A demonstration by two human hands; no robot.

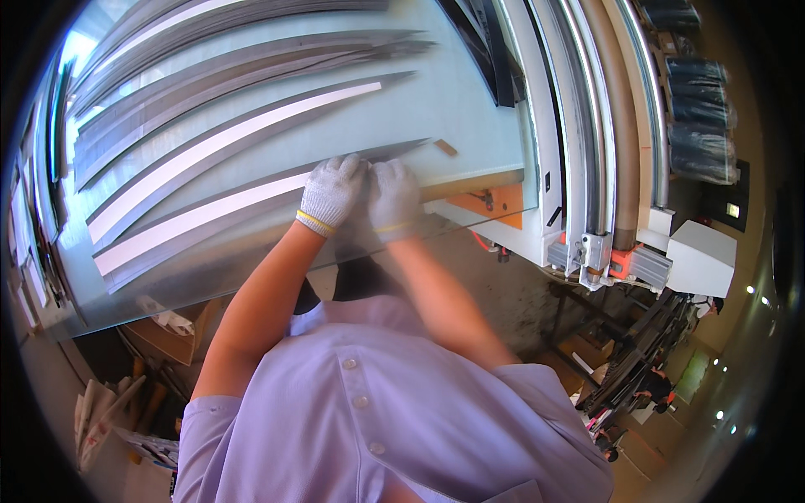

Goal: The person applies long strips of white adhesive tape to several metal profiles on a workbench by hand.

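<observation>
Both of my hands wear pale knit gloves and are close together at the near edge of a glass-topped table (pixel 478 134). My left hand (pixel 329 193) has its fingers bent together over the near long grey strip (pixel 168 247), where the white band along its middle meets the glove. The strip's tapered dark tip runs on past the hand to the right. Beside it my right hand (pixel 392 197) is smeared by motion, near the same strip; its fingers and anything in them cannot be made out. A small brown piece (pixel 445 147) lies just beyond the right hand.
Another grey strip with a white band (pixel 235 147) lies farther in, with several dark strips (pixel 184 96) behind it. At right stands a machine with long rollers (pixel 616 126) and a white end box (pixel 703 258). A cardboard box (pixel 180 327) is below the table at left.
</observation>
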